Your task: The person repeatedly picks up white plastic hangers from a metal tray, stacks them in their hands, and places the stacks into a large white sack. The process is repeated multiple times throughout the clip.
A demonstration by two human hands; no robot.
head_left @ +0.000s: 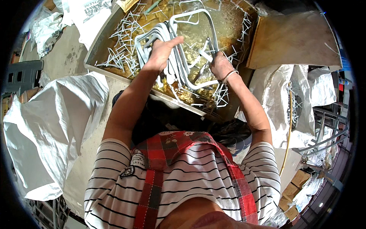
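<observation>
The left hand (162, 53) wraps the left side of the frames (176, 65), thumb spread over them, while the right hand (222, 68) clasps a right edge, presumably so that they hold together over the tray (110, 76)

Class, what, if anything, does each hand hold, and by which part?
Right hand: a grey frame, by its right side. Left hand: on the stacked frames; whether it grips cannot be told.

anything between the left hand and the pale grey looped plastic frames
Nothing visible: the left hand rests directly against the pale grey looped plastic frames, its thumb lying across them. Thin white plastic scraps lie in the brownish metal tray, left of the hand.
</observation>
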